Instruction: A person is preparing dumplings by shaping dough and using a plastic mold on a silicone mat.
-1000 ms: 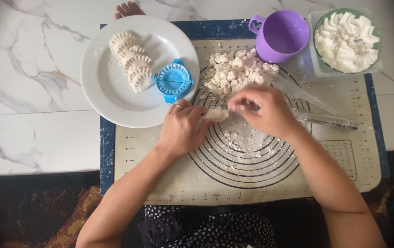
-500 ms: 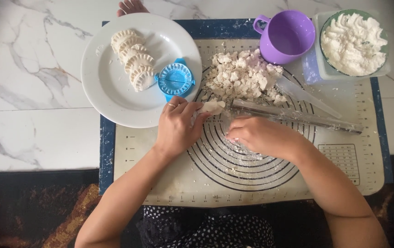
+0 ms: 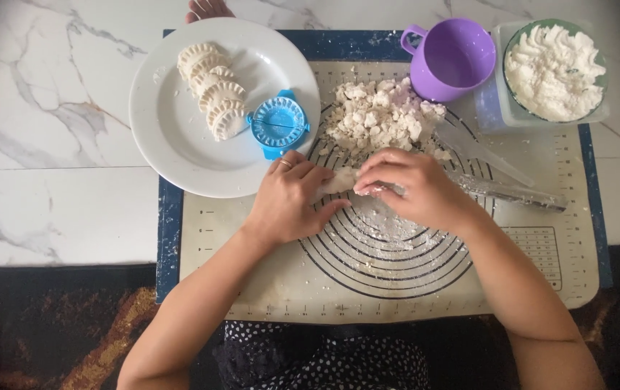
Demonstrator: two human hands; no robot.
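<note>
Both hands meet over the middle of a cream baking mat (image 3: 411, 289) printed with dark circles. My left hand (image 3: 288, 198) and my right hand (image 3: 414, 188) pinch a small pale piece of dough (image 3: 340, 179) between their fingertips, just above the floured mat. A heap of crumbly dough pieces (image 3: 382, 119) lies right behind the hands. A clear rolling pin (image 3: 512, 191) rests on the mat to the right of my right hand.
A white plate (image 3: 180, 137) at the left carries several shaped dumplings (image 3: 212, 97) and a blue dumpling press (image 3: 277, 123). Behind stand a purple cup (image 3: 451, 58) and a bowl of white filling (image 3: 555, 68). Marble floor lies to the left; someone's toes (image 3: 207, 9) show at the top edge.
My right hand drew back toward me, then came forward to the dough piece. My left hand stayed on the dough.
</note>
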